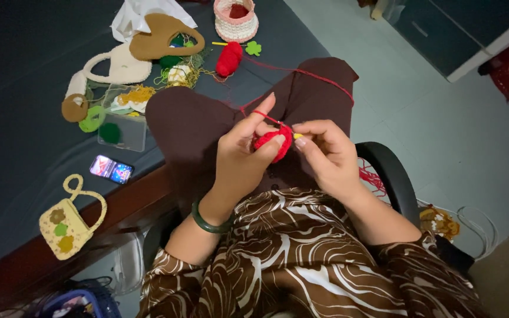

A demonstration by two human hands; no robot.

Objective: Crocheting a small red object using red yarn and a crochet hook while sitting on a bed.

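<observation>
My left hand [244,153] pinches a small round red crochet piece [273,145] over my lap, with red yarn looped over its raised forefinger. My right hand [324,153] grips a crochet hook with a yellow handle [297,136], its tip at the red piece. The red yarn strand [319,78] runs from the work across my knee back to a red yarn ball [228,59] on the dark bed surface. A green bangle [207,222] circles my left wrist.
On the dark surface [25,88] to the left lie a phone [111,169], a small yellow crocheted bag [67,224], a clear box [122,121], brown and cream bag pieces [159,36], and a pink-and-cream basket [235,19]. A black chair armrest [393,171] curves at my right.
</observation>
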